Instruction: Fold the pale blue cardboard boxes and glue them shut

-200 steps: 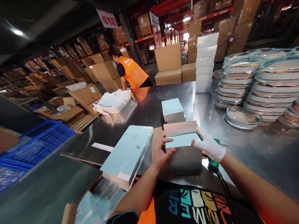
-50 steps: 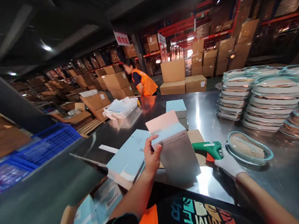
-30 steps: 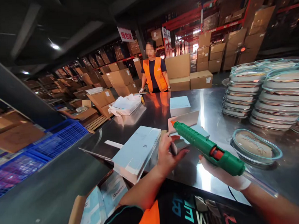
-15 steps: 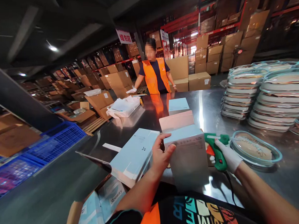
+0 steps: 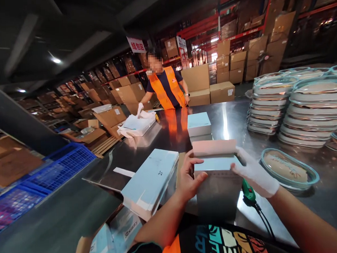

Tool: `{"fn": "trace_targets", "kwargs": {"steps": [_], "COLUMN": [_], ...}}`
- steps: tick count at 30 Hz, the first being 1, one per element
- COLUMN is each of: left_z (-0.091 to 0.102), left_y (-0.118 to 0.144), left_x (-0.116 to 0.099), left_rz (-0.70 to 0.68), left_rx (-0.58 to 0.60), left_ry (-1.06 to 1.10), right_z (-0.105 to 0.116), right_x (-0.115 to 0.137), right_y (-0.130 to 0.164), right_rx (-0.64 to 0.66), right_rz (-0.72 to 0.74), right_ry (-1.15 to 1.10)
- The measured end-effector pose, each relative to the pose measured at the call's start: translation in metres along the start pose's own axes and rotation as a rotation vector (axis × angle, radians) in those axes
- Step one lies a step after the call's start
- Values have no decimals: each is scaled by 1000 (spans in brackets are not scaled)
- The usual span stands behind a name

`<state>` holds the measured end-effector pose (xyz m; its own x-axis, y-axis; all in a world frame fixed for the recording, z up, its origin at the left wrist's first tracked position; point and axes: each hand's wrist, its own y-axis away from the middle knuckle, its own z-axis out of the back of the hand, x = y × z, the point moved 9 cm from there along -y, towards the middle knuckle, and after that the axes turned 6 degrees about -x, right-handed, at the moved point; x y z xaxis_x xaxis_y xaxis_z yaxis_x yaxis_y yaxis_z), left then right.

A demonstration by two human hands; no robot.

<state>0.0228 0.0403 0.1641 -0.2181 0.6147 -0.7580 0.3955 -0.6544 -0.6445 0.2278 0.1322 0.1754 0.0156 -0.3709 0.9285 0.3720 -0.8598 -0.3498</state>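
Note:
A light blue box (image 5: 219, 187) stands upright in front of me, with a flap (image 5: 215, 147) raised at its far top edge. My left hand (image 5: 188, 175) is bare and grips the box's left side, its thumb on the near face. At the right side, my right hand (image 5: 254, 171) wears a white glove and holds the upper edge by the flap. A green glue gun (image 5: 248, 193) lies on the table below my right hand, mostly hidden by the hand and box. Its black cord runs toward me.
Light blue boxes lie stacked (image 5: 152, 178) at left, and another box (image 5: 198, 123) stands ahead. Plastic-wrapped packs (image 5: 314, 110) are piled at right near a single pack (image 5: 290, 168). Across the metal table (image 5: 169, 141), a co-worker (image 5: 167, 86) reaches to a white basket (image 5: 139, 124).
My right hand has let go of the glue gun and taken hold of the box. The box has turned, its flap now at the far edge. The co-worker has leaned toward the basket.

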Motion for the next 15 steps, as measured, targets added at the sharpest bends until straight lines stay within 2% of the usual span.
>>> {"fn": "trace_targets", "kwargs": {"steps": [3, 6, 8, 11, 13, 15], "left_z": [6, 6, 7, 0, -16, -36], "left_y": [-1, -5, -10, -20, -23, -19], "left_x": [3, 1, -8, -34, -52, -65], "left_rz": [-51, -119, -187, -272, -311, -310], "left_rx": [-52, 41, 135, 326, 529, 767], "left_ry": [57, -34, -101, -243, -447, -593], "right_z": [6, 13, 12, 4, -9, -24], "right_x": [-3, -2, 6, 25, 37, 40], "right_y": [11, 23, 29, 40, 49, 58], "right_rx": [38, 47, 54, 2, -6, 57], "right_rz": [130, 280, 365, 517, 639, 739], "right_ry": [69, 50, 11, 82, 205, 319]}}
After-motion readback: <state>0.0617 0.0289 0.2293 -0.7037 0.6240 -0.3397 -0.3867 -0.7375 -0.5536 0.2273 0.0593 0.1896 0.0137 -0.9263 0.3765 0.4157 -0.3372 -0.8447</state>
